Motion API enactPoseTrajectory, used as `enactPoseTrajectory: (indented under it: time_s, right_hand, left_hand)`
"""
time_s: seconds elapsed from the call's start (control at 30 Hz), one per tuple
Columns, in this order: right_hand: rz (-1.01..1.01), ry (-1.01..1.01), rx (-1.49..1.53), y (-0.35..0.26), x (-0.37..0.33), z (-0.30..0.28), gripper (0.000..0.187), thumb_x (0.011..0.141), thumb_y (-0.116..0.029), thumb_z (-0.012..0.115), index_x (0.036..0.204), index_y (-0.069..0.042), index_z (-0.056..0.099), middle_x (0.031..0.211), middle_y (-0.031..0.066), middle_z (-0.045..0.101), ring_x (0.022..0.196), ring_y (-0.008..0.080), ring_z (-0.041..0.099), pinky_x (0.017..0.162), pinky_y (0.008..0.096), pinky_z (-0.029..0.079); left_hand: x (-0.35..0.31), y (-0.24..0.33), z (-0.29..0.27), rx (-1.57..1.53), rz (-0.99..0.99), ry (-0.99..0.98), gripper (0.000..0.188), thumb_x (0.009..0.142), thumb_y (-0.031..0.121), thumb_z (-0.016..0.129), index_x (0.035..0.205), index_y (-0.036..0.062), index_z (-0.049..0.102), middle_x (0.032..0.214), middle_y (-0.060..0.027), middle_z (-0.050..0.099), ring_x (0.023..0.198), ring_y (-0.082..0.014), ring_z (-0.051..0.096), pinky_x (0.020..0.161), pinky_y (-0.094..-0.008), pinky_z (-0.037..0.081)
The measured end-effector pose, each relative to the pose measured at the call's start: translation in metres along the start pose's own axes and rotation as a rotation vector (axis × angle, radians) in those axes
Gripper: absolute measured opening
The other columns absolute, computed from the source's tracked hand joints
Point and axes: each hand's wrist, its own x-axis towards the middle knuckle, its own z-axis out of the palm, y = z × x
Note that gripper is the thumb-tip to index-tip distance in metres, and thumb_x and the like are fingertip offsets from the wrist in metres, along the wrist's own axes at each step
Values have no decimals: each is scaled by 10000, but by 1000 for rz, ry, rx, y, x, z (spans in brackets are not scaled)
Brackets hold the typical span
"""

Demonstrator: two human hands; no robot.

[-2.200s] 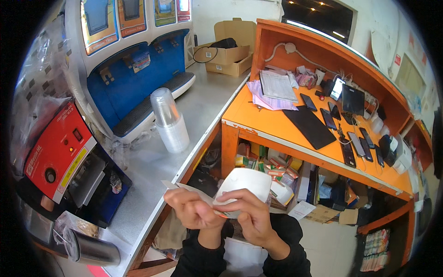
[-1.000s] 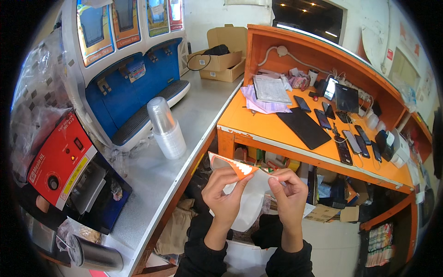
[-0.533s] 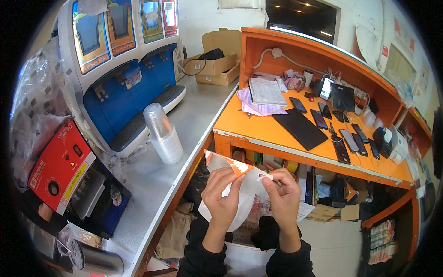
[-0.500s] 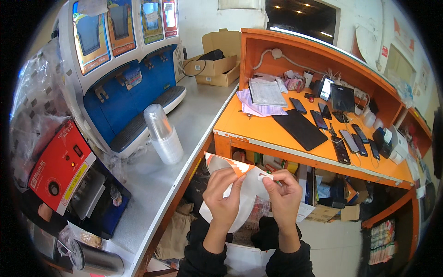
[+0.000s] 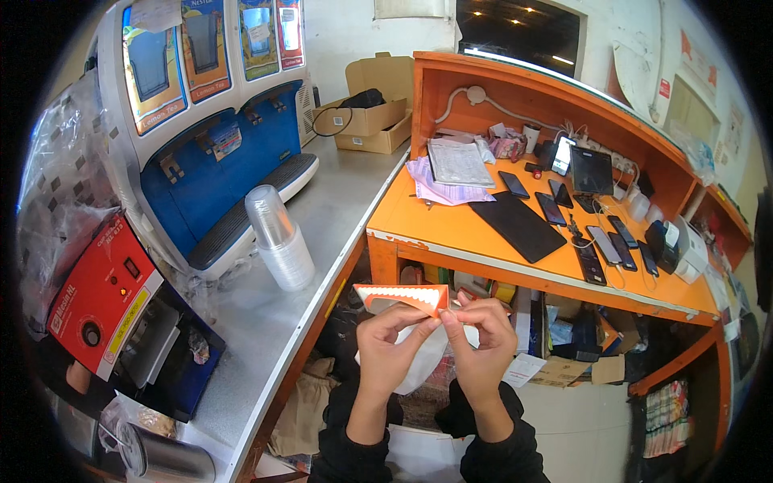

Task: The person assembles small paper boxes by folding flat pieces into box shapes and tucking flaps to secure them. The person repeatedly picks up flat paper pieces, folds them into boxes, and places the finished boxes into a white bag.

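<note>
Above the floor in front of me, a folded piece of orange-and-white paper (image 5: 403, 296) is held out, its scalloped white pattern facing up. My left hand (image 5: 389, 344) pinches it from the left between thumb and fingers. Close beside it, my right hand (image 5: 481, 334) is closed at the paper's right corner, its thumb almost touching the left thumb. Fingers cover part of that corner. A broad white sheet (image 5: 423, 362) hangs below and behind the hands; whether it belongs to the same paper cannot be made out.
On the metal counter (image 5: 241, 346) at left are a red cup sealing machine (image 5: 105, 290), stacked clear plastic cups (image 5: 282, 249), a drink dispenser (image 5: 217, 153) and a steel canister (image 5: 173, 452). Several phones and a black folder (image 5: 518, 225) lie on the orange desk (image 5: 427, 213).
My right hand has moved left, close to the left hand. The orange paper has tilted flatter, and the small white end that showed in my right fingers is now hidden.
</note>
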Motion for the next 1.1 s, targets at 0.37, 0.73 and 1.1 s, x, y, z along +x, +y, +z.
enactPoseTrajectory:
  time_s: [0.37, 0.73, 1.1]
  right_hand:
    - [-258, -242, -594, -9, -18, 23, 468, 746, 14, 612, 1204, 13, 517, 1154, 161, 498, 1020, 299, 537, 913, 420, 422]
    - [457, -615, -344, 46, -17, -66, 393, 805, -258, 667, 1088, 1, 581, 783, 202, 625, 676, 303, 616, 602, 357, 469]
    - [927, 48, -536, 334, -37, -133, 429, 843, -324, 593, 1123, -1, 560, 1075, 158, 622, 996, 222, 606, 779, 338, 500]
  left_hand:
    - [7, -6, 1, -234, -143, 251, 107, 832, -3, 626, 927, -50, 611, 890, -106, 649, 823, -141, 632, 722, -242, 517]
    - [-11, -58, 9, 161, -329, -333, 133, 836, 54, 615, 952, -9, 621, 871, -104, 658, 783, -206, 644, 706, -264, 493]
    - [-73, -33, -5, 983, -104, -582, 420, 812, 294, 642, 1166, 76, 580, 1174, -130, 542, 1111, -320, 476, 935, -398, 375]
